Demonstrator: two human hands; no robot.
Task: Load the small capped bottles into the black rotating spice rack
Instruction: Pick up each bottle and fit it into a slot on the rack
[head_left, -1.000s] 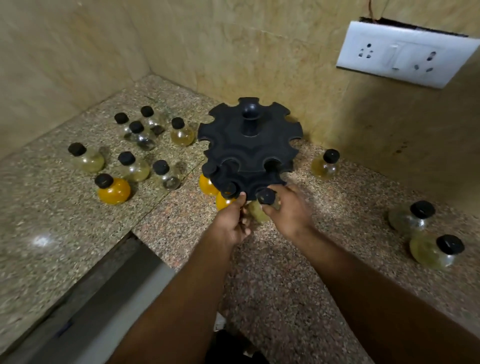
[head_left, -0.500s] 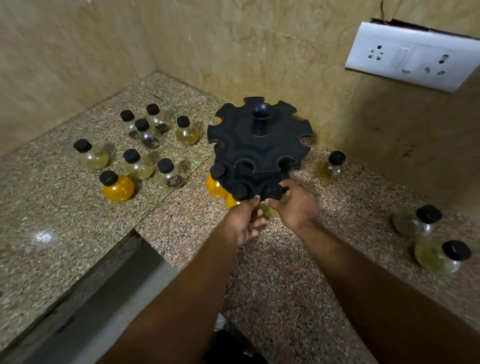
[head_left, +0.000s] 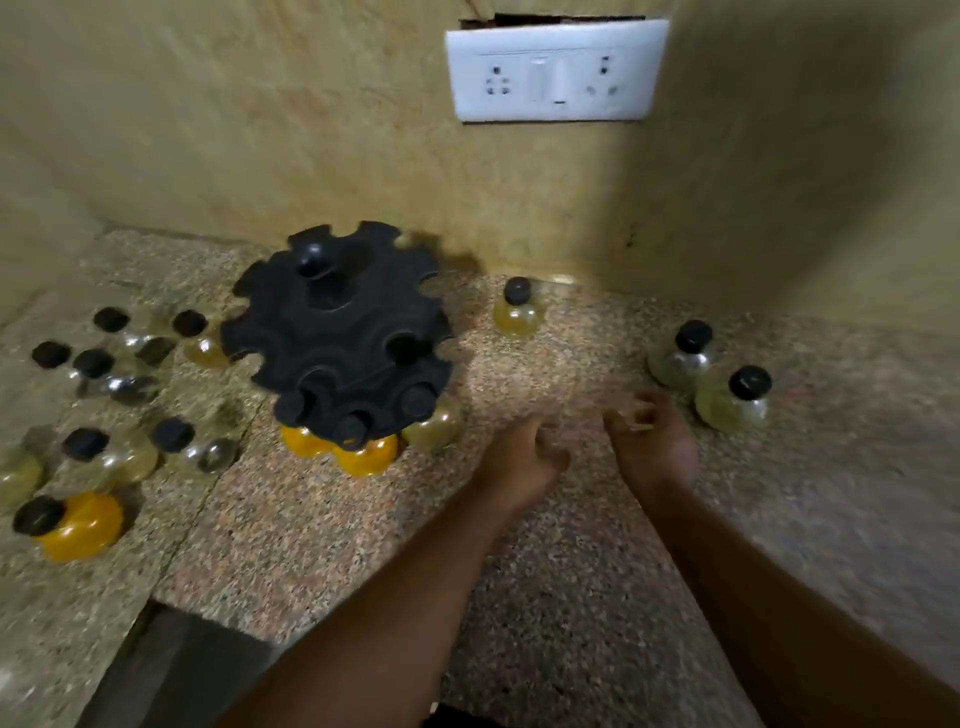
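Note:
The black rotating spice rack (head_left: 337, 332) stands on the granite counter near the back wall. Three capped bottles hang in its front slots: two orange ones (head_left: 363, 454) and a pale yellow one (head_left: 434, 426). My left hand (head_left: 522, 460) and my right hand (head_left: 652, 441) are both off the rack, to its right, empty with loosely curled fingers. Two pale bottles (head_left: 727, 402) stand just right of my right hand. A single yellow bottle (head_left: 517, 309) stands by the wall. Several loose bottles (head_left: 124, 364) sit left of the rack, one orange (head_left: 78, 525).
A white socket plate (head_left: 556, 70) is on the wall above. The counter (head_left: 291, 545) drops off at a dark gap (head_left: 171, 670) at the lower left. The picture is blurred by head motion.
Both hands have let go of the rack's front bottles and moved right across the counter. The view has swung right, so the rack now sits left of centre.

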